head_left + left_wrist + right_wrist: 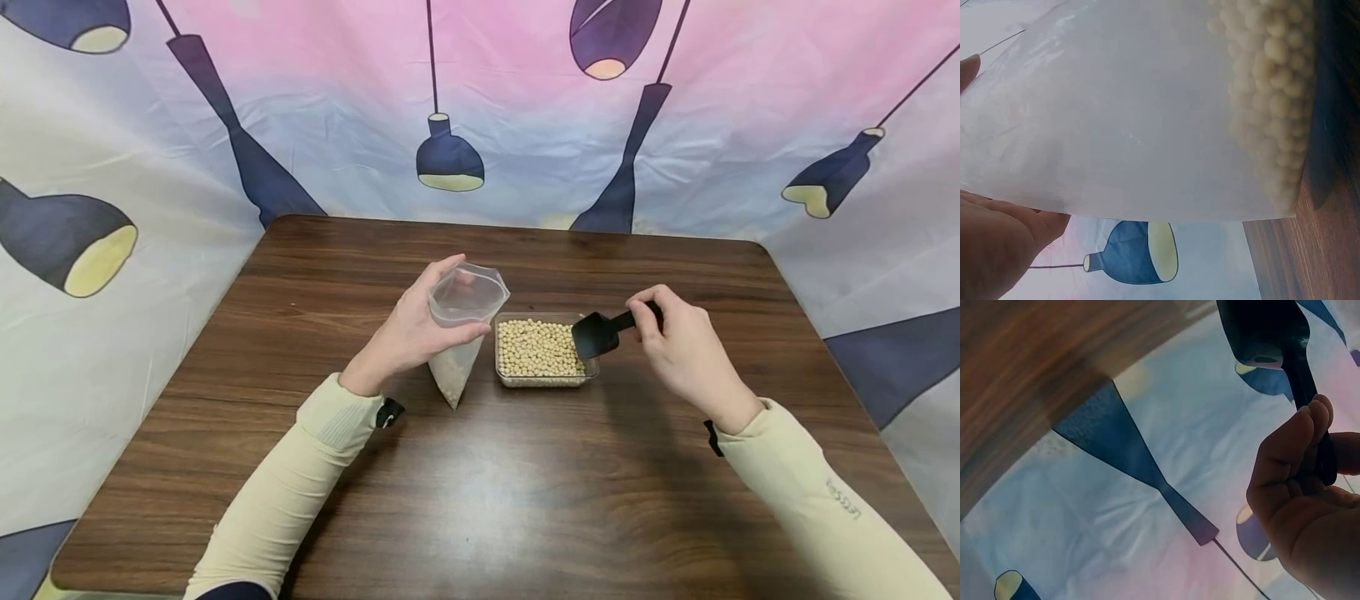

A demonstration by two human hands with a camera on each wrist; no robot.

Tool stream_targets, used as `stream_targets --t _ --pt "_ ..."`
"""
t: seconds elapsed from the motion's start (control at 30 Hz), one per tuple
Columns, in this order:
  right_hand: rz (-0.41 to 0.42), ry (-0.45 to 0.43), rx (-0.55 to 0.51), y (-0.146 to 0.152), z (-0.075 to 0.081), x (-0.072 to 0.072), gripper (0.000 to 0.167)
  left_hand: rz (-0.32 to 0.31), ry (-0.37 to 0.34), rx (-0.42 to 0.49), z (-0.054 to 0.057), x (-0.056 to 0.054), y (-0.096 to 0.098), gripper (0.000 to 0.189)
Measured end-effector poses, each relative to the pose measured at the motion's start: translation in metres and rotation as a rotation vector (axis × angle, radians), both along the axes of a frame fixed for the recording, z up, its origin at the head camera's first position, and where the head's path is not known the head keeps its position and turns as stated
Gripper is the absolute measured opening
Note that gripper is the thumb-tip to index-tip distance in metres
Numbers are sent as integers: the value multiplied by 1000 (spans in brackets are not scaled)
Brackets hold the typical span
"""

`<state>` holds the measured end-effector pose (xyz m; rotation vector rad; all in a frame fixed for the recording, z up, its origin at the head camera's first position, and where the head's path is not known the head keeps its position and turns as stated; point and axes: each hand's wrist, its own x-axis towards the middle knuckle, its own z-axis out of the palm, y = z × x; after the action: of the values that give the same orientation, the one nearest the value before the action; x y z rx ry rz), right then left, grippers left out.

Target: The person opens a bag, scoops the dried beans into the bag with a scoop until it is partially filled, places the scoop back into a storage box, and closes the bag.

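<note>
Left hand (414,327) cups bag (456,367); right hand (688,346) grips scoop (596,336).

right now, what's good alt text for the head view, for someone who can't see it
The left hand holds an open, translucent bag with pale beans in its bottom; the right hand grips a black scoop near a clear container of similar beans on a brown table.

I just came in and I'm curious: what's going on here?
A person's left hand holds a translucent bag open at the top, with some pale beans in its bottom. The right hand grips a black scoop at the right end of a clear tray of similar beans on a brown table.
</note>
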<state>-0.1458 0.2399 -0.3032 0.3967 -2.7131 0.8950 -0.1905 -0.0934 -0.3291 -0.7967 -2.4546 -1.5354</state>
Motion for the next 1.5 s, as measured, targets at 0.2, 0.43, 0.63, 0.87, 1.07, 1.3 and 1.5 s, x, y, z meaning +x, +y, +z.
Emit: stream_targets --t 0.2,0.43,0.63,0.87,1.07,1.3,1.5 --pt "3 -47 25 -1 -14 -2 26 5 -2 4 0 0 0 85" --pt "-4 -159 -29 1 -26 -7 29 11 2 7 -1 -1 -1 85" --pt "21 -338 -216 5 -39 -13 32 14 -1 9 -2 -1 -2 85" --pt "16 -482 -444 6 -52 -15 33 13 6 6 -1 0 -1 84" --pt "-40 -534 -580 6 -64 -15 36 8 1 11 0 1 -1 84" --pt "-42 -588 -652 15 -66 -17 41 12 -7 18 0 1 -2 84" --pt "-16 -685 -738 21 -64 -18 46 20 -10 12 1 3 -3 84"
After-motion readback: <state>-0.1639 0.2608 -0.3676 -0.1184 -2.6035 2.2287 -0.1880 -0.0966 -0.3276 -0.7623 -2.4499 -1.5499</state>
